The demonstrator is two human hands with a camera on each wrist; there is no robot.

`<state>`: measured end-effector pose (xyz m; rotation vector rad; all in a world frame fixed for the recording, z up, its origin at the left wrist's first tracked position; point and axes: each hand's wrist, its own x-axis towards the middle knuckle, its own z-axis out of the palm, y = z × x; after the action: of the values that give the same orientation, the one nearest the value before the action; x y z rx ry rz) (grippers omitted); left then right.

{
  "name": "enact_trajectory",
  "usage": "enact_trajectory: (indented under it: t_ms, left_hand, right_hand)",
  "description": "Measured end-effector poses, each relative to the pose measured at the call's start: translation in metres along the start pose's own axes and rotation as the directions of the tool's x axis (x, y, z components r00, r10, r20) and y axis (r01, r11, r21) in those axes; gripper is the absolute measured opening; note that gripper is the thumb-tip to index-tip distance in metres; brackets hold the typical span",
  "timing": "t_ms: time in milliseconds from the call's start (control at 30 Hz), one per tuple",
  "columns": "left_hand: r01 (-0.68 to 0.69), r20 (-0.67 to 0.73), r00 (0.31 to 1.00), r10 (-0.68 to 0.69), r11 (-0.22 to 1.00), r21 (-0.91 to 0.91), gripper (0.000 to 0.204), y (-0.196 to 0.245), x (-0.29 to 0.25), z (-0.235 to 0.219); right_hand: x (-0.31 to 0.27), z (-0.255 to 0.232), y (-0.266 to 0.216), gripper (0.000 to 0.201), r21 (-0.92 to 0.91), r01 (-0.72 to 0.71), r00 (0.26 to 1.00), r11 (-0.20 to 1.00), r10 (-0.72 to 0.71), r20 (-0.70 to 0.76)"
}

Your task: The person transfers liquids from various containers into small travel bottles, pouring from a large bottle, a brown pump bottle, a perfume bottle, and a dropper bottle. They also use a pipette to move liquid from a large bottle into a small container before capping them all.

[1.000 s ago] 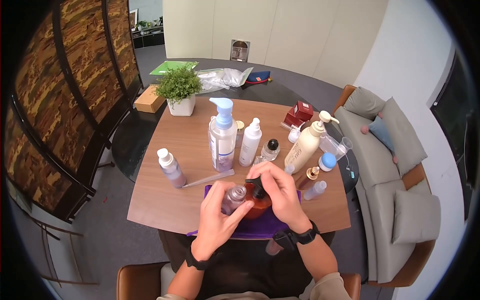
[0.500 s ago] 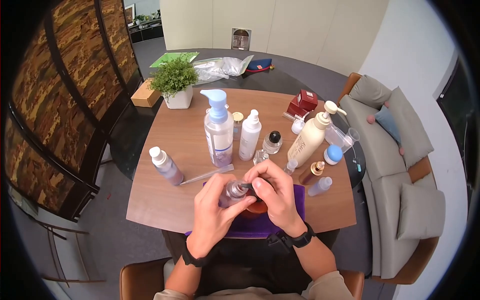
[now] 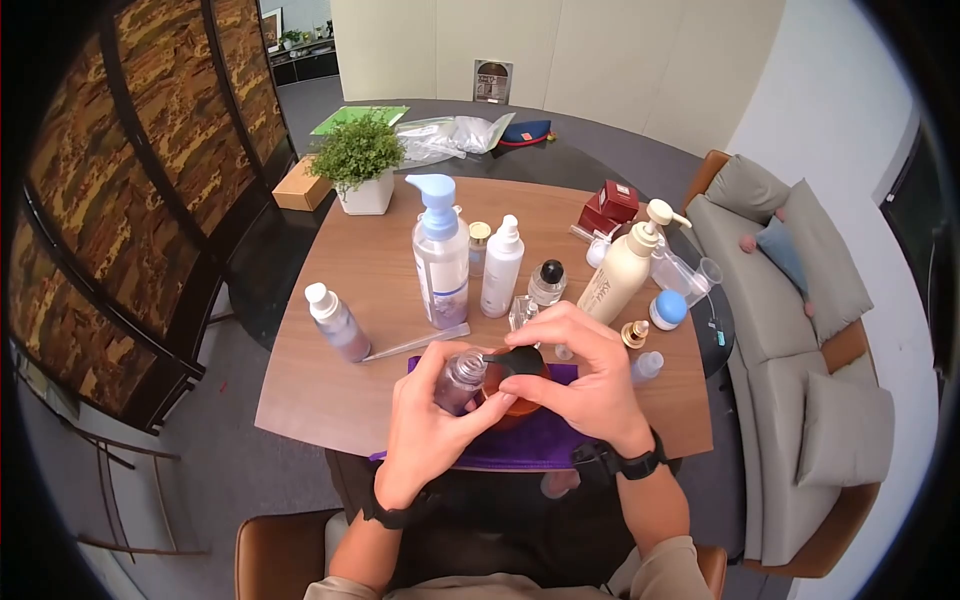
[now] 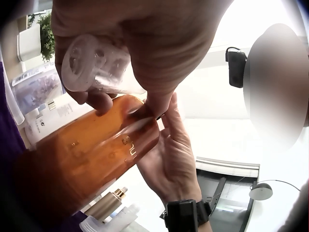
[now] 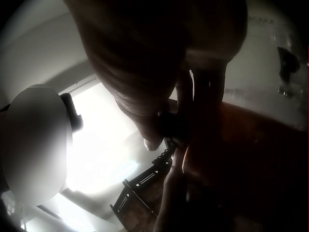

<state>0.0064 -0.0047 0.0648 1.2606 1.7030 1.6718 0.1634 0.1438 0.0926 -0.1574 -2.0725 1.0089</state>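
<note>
A wooden tabletop (image 3: 290, 405) held a purple cloth (image 3: 520, 450) at the person's edge and, farther off, bottles, jars and a potted plant (image 3: 357, 155). A patterned folding screen (image 3: 160, 130) stood on the left, a grey sofa (image 3: 735, 320) on the right. The left hand (image 3: 428, 425) gripped a small clear bottle (image 3: 460, 380), its mouth uncapped, beside the amber bottle (image 4: 96, 150). The right hand (image 3: 600, 385) pinched the black pump head (image 3: 522, 364) atop that amber bottle, thumb on the near side, fingers on the far. The nozzle reached the clear bottle's mouth; whether it went inside could not be told. Half a second earlier, the right fingers were bunched closer, hiding more of the pump head.
</note>
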Motion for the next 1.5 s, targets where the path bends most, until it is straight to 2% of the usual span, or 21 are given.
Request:
enact_trajectory:
  t_ms: [100,167,267,533,667,733,800,867,933,1167,1233,1367,1433,1500]
  left_hand:
    - [0.001,0.02,1.0,-0.001,1.0,-0.005,0.045,-0.001,0.002,0.001]
    - [-0.023,0.017,1.0,0.025,0.995,-0.101,0.042,-0.008,0.003,0.003]
    - [0.003,0.033,0.999,0.002,0.99,-0.139,0.04,-0.012,0.003,0.0]
    - [-0.003,0.039,0.999,0.007,0.994,-0.113,0.039,-0.013,0.005,0.0]
    - [0.015,0.046,0.999,-0.008,0.99,-0.144,0.039,-0.012,0.003,-0.001]
    - [0.016,0.053,0.999,-0.008,0.989,-0.149,0.039,-0.015,0.004,-0.002]
    - [0.084,0.102,0.993,-0.065,0.977,-0.198,0.039,-0.011,0.006,-0.002]
    - [0.103,0.125,0.989,-0.077,0.971,-0.217,0.038,-0.004,0.009,-0.005]
    - [0.236,0.199,0.961,-0.195,0.949,-0.211,0.038,0.005,0.009,-0.009]
    - [0.221,0.126,0.972,-0.198,0.953,-0.207,0.04,-0.009,0.002,-0.002]
    - [-0.088,-0.006,0.996,0.088,0.985,-0.147,0.044,-0.021,-0.001,0.003]
    - [-0.109,0.005,0.994,0.11,0.989,-0.103,0.048,-0.017,-0.008,0.001]
    - [-0.14,0.006,0.99,0.14,0.989,-0.041,0.052,-0.013,-0.008,-0.001]
    - [-0.193,0.0,0.981,0.193,0.981,-0.007,0.053,-0.012,-0.006,-0.004]
  right_hand:
    - [0.007,-0.007,-0.013,0.037,-0.037,0.005,0.999,0.999,-0.004,0.039]
    - [0.008,-0.011,-0.015,0.036,-0.061,0.025,0.997,0.998,-0.02,0.08]
    - [0.007,-0.014,-0.014,0.034,-0.079,0.045,0.991,0.996,-0.034,0.128]
    - [0.02,-0.03,-0.017,0.035,-0.053,0.05,0.939,0.997,-0.028,0.344]
    - [0.024,-0.03,-0.035,0.036,-0.2,0.082,0.94,0.976,-0.009,0.34]
    - [0.022,-0.028,-0.033,0.035,-0.193,0.031,0.946,0.981,0.034,0.323]
    - [0.023,-0.029,-0.031,0.034,-0.231,0.139,0.936,0.963,-0.051,0.347]
    - [0.025,-0.03,-0.035,0.033,-0.243,0.16,0.93,0.957,-0.064,0.361]
    - [0.025,-0.032,-0.036,0.034,-0.221,0.176,0.911,0.959,-0.074,0.405]
    - [0.024,-0.032,-0.037,0.039,-0.236,0.163,0.918,0.958,-0.059,0.393]
    - [0.022,-0.034,-0.041,0.043,-0.207,0.062,0.921,0.976,0.024,0.388]
    - [0.017,-0.041,-0.03,0.047,-0.216,0.039,0.905,0.976,0.057,0.421]
    - [0.014,-0.042,-0.029,0.048,-0.228,-0.015,0.941,0.974,0.091,0.327]
    - [0.014,-0.041,-0.029,0.047,-0.216,0.007,0.956,0.976,0.057,0.288]
